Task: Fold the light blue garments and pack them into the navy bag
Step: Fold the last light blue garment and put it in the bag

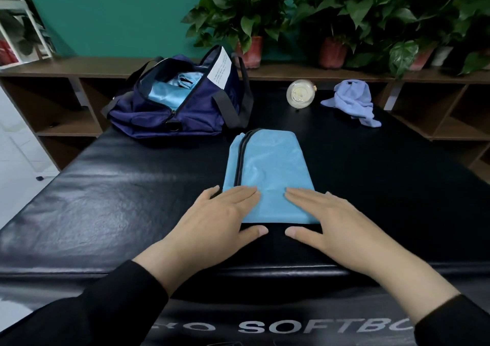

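While both hands lie flat with straight fingers, holding nothing, they press on the near end of a folded light blue garment (270, 176) that rests on the black padded table (106, 200). The left hand (220, 221) covers the garment's near left corner, its fingers pointing toward the middle and its thumb resting on the black surface just below the cloth's edge. The right hand (334, 221) mirrors it on the near right corner, thumb likewise on the table; the two sets of fingertips are near each other but apart. Both arms wear black sleeves (106, 306). The garment forms a long narrow shape running away from the person, rounded at its far end, with a dark zipper line along its left side. Beyond it to the left stands the navy bag (164, 112), unzipped and open, with more light blue fabric (169, 88) visible inside and a white label (220, 67) on its raised flap. On the far right of the table sit a round clear container (301, 93) lying on its side and, just beside it, a crumpled lavender cloth (352, 101). Behind the table runs a brown wooden shelf (66, 67) carrying potted plants (246, 14) against a teal wall (119, 9).
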